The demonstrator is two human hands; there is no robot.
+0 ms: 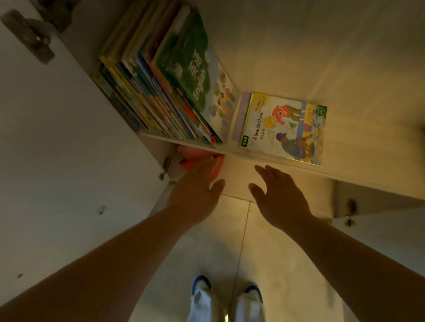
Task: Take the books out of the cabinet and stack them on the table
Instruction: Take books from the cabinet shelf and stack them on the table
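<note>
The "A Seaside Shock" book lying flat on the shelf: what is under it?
Under A Seaside Shock a pale lilac book shows along its left edge, on the shelf. Its cover is hidden, and whether more books lie beneath cannot be seen.

Green English book (191,70), red item (201,159) below, blue-toed white shoes (201,286).

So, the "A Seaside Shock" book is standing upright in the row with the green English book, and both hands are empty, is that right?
Not quite: in the head view, "A Seaside Shock" lies flat on the shelf, beside the row with the green English book. The left hand and right hand are indeed empty.
</note>
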